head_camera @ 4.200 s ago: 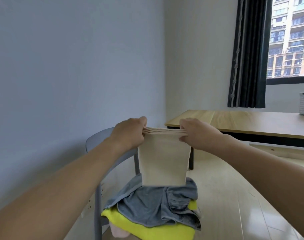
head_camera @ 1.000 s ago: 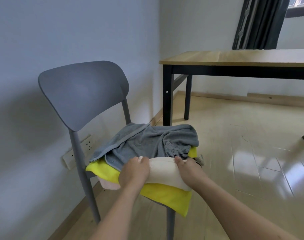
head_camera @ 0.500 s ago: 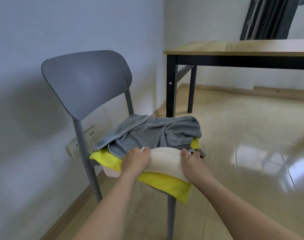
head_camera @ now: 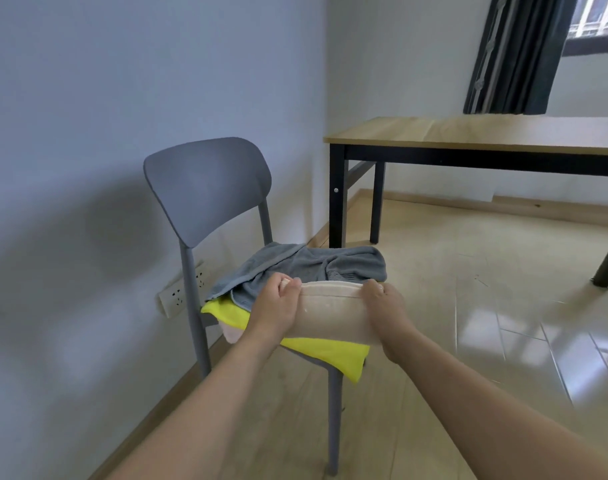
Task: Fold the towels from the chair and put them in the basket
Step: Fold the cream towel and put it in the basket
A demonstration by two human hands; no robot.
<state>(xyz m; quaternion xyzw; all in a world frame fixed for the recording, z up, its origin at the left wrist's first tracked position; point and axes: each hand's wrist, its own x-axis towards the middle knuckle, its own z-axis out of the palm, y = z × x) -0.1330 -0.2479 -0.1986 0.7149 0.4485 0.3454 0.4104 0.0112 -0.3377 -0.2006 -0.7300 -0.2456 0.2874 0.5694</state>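
A folded beige towel [head_camera: 332, 315] is held over the front of the grey chair [head_camera: 205, 192]. My left hand [head_camera: 276, 308] grips its left end and my right hand [head_camera: 387, 311] grips its right end. Under it on the seat lie a crumpled grey towel [head_camera: 306, 266], a yellow towel [head_camera: 325, 351] hanging over the seat's front edge, and a pale pink towel [head_camera: 231, 334] at the bottom. No basket is in view.
A wooden table with black legs [head_camera: 475, 140] stands behind and right of the chair. A wall socket [head_camera: 178, 296] sits low on the wall left of the chair. A dark curtain [head_camera: 517, 53] hangs at the back right. Shiny floor spreads to the right.
The beige towel, held up hanging at first, was brought down onto the pile and folded shorter. Over the last second both hands have lifted slightly with it and the view has tilted up.
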